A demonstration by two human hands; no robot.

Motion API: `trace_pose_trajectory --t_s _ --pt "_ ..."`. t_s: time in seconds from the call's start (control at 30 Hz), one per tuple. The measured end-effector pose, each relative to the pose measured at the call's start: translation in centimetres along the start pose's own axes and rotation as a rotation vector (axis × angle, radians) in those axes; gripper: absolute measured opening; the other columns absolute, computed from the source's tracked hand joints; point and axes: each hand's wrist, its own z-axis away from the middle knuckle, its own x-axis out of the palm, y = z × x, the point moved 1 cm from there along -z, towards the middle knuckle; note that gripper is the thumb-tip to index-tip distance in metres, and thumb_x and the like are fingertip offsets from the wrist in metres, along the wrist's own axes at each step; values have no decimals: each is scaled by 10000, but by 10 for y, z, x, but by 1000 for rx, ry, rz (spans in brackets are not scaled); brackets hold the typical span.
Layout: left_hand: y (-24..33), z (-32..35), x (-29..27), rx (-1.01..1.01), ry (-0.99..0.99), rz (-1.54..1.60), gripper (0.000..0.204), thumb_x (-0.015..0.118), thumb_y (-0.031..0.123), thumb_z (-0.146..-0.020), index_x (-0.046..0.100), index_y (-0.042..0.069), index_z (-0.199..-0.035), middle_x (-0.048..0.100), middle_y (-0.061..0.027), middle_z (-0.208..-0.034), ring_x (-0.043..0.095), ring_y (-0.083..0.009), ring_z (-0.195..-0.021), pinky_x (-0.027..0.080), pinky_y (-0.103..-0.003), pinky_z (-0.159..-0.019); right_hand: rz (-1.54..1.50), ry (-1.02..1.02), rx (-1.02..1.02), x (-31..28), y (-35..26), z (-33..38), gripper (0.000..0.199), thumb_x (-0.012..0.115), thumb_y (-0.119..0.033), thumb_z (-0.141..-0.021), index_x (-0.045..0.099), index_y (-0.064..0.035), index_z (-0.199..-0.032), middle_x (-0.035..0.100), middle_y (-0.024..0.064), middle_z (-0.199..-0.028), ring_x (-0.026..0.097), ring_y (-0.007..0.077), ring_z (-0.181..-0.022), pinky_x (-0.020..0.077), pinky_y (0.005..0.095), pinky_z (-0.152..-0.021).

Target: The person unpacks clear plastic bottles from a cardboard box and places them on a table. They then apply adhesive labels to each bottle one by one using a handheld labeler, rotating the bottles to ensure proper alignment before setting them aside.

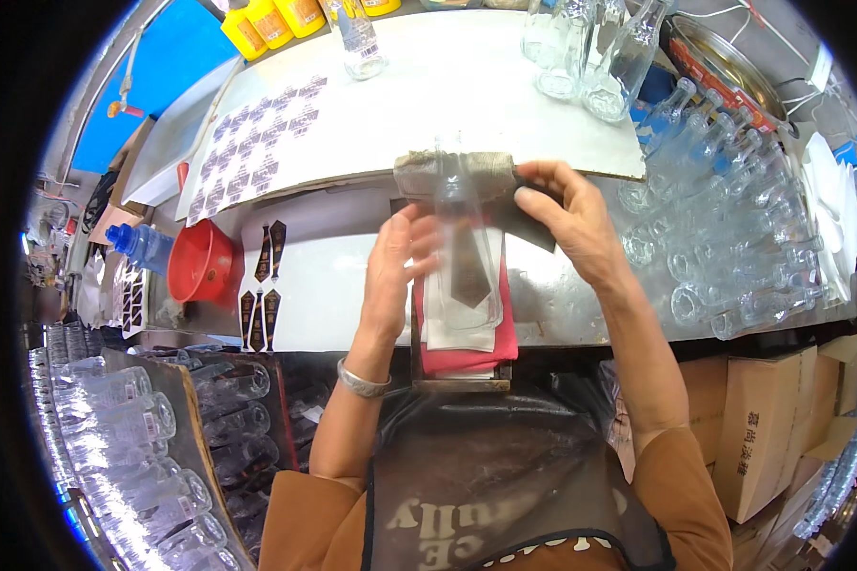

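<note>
A clear glass bottle [454,205] lies neck-away on a cloth-wrapped support [415,177], blurred by motion. A dark tie-shaped label [470,278] shows on or through its body. My left hand [400,252] is at the bottle's left side, fingers stretched and smeared; whether they touch the glass I cannot tell. On the right, my right hand [576,214] pinches a thin dark flat piece [531,226] between thumb and fingers, its edge close to the bottle. Under the bottle's base lie white and pink folded cloths [501,352].
Loose tie-shaped labels [259,319] and a red bowl [201,262] are at left. A printed label sheet [257,143] lies on the white board. Several clear bottles [733,257] crowd the right; others [628,71] stand at back. Crated bottles [152,419] sit lower left, cardboard boxes [762,428] lower right.
</note>
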Motion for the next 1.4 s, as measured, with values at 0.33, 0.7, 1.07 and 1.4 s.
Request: trace_pose_trajectory --t_s 0.33,0.7,1.07,1.4 --pt "-12 54 -10 241 -125 -330 915 738 165 -848 190 -29 -1554 352 -240 -1534 410 -328 -1403 411 -432 -1096 809 -276 -807 41 -54 -7 145 637 -27 -795 664 -44 -937 686 111 -856 643 281 -853 542 386 -729" --pt "-18 71 -7 508 -103 -659 1237 871 202 -711 13 -19 -1574 247 -284 -1589 386 -394 -1417 339 -484 -1148 601 -561 -713 52 -44 71 122 680 -60 -718 614 -18 -812 611 121 -764 612 271 -786 524 392 -678" --pt "-20 60 35 664 33 -881 1142 869 97 -663 158 -29 -1548 317 -268 -1542 434 -431 -1336 415 -442 -1088 267 -479 -539 3 -9 103 353 725 32 -748 666 -58 -1084 670 136 -1029 651 329 -969 518 383 -848" --pt "-11 55 23 402 -188 -315 1117 793 98 -819 -16 8 -1583 239 -232 -1604 300 -310 -1465 285 -418 -1185 -120 -313 295 14 36 76 474 472 -342 -1053 646 80 -1181 745 125 -1024 646 102 -827 490 261 -734"
